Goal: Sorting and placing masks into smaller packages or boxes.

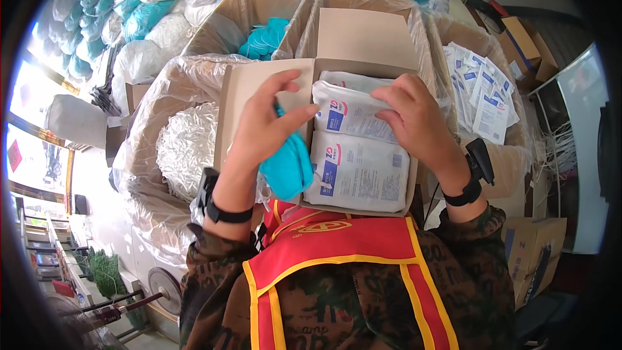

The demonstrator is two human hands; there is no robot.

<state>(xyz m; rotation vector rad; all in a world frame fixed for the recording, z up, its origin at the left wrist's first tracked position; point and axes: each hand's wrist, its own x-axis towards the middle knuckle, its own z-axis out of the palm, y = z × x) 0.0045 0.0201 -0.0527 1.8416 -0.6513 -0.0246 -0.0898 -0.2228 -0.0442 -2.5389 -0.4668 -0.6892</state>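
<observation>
An open cardboard box [412,201] stands in front of me, its flaps folded out to the left and far side. White printed packets with blue and pink marks lie in it: a near packet [366,178] lies flat, and behind it is an upper packet [350,107]. My right hand [414,116] pinches the upper packet near its far right edge. My left hand [265,123] is over the left flap, thumb and index finger apart, the thumb tip close to the upper packet. Its other fingers, mostly hidden, hold a bundle of teal face masks [289,167] with white loops.
Plastic-lined bins surround the box: one holds a coil of thin white strips [188,149], another teal pieces [264,37], a third loose flat packets [483,94]. Bulging bags [149,19] are piled far left. A closed carton [534,256] sits at right, a fan [165,290] at lower left.
</observation>
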